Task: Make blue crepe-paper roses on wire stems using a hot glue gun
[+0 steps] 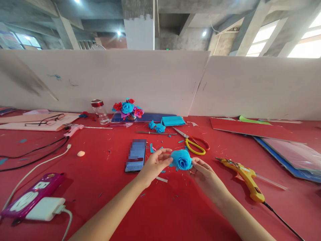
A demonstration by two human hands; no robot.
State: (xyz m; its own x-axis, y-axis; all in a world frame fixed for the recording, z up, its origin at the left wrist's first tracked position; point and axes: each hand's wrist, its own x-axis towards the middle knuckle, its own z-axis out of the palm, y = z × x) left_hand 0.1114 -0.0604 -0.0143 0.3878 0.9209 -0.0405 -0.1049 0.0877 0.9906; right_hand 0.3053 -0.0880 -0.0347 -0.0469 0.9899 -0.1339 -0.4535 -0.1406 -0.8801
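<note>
Between my two hands is a blue paper flower (182,160), its rolled centre facing me. My left hand (155,164) pinches its left edge between thumb and fingers. On the opposite side, my right hand (204,171) grips the right edge of the petals. The flower is held above the red table (160,214). A smartphone (136,155) lies just left of my left hand, its screen lit and partly blurred. Beyond the flower, scissors (195,146) with yellow and red handles rest partly spread. Small blue paper scraps lie around.
A yellow glue gun (244,175) lies right of my right hand, its cord trailing forward. Smaller blue flowers (159,128), folded blue paper (173,121), a flower arrangement (128,108) and a glass jar (100,112) stand behind. A purple power strip (37,194) with cables is on the left.
</note>
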